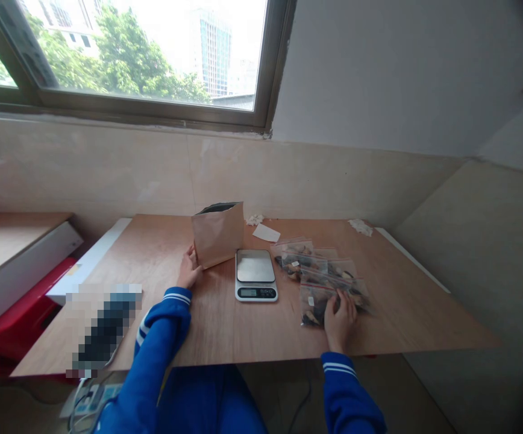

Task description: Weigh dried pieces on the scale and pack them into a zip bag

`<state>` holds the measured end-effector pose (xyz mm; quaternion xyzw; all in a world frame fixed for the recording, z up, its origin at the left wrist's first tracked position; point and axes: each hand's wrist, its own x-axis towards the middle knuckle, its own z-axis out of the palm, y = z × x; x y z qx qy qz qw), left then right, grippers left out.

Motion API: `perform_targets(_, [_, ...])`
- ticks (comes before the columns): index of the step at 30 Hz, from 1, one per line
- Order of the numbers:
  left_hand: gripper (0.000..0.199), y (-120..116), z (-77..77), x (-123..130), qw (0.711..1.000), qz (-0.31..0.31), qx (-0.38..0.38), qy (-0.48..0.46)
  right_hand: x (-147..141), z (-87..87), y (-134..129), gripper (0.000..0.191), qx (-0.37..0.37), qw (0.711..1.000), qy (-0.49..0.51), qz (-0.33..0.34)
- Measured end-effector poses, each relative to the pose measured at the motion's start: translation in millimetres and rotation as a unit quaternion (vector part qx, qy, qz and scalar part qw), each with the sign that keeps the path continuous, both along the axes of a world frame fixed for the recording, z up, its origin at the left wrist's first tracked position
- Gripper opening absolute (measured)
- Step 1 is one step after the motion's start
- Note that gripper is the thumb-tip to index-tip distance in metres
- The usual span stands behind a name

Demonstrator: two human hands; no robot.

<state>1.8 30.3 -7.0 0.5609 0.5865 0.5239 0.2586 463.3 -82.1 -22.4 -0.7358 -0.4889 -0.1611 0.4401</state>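
Note:
My left hand (190, 269) is at the lower left edge of a brown kraft paper bag (219, 235), fingers closed on that edge. The bag stands upright with its dark mouth open at the top. A digital kitchen scale (255, 268) with a bare steel plate sits between my hands. My right hand (340, 318) rests with curled fingers on the nearest clear zip bag (312, 305), closed on its right part. Dark and tan dried pieces fill this bag. Several similar zip bags (304, 264) lie overlapping behind it.
A white card (266, 232) and small pale scraps (255, 220) lie behind the scale. More scraps (361, 227) are at the back right. A pixelated object (105, 328) lies at the left on the wooden table (225, 343). A window (153, 54) is above.

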Motion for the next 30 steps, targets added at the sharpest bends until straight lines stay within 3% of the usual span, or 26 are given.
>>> perform_targets(4, [0.075, -31.0, -8.1, 4.7, 0.994, 0.053, 0.007, 0.099, -0.6, 1.4, 0.6, 0.047, 0.007, 1.0, 0.009, 0.005])
perform_targets(8, [0.068, -77.0, -16.1, 14.7, 0.982, 0.08, 0.017, 0.168, -7.0, 8.4, -2.4, 0.046, -0.005, 1.0, 0.024, -0.015])
perform_targets(11, [0.057, -110.2, -16.8, 22.3, 0.978, 0.071, 0.024, 0.193, -13.2, 13.2, -6.1, 0.043, -0.024, 0.999, -0.005, -0.044])
perform_targets(14, [0.045, -131.8, -12.6, 28.4, 0.975, 0.043, 0.029, 0.218, -15.8, 13.5, -8.4, 0.042, -0.044, 0.998, -0.047, -0.011])
perform_targets(20, [0.034, -139.7, -6.2, 31.9, 0.963, 0.022, 0.026, 0.266, -13.1, 8.6, -8.8, 0.046, -0.061, 0.995, -0.065, 0.033])
perform_targets(30, [0.026, -141.0, -0.8, 31.9, 0.959, 0.014, 0.017, 0.283, -13.0, 10.4, -5.1, 0.042, -0.045, 0.998, -0.039, 0.029])
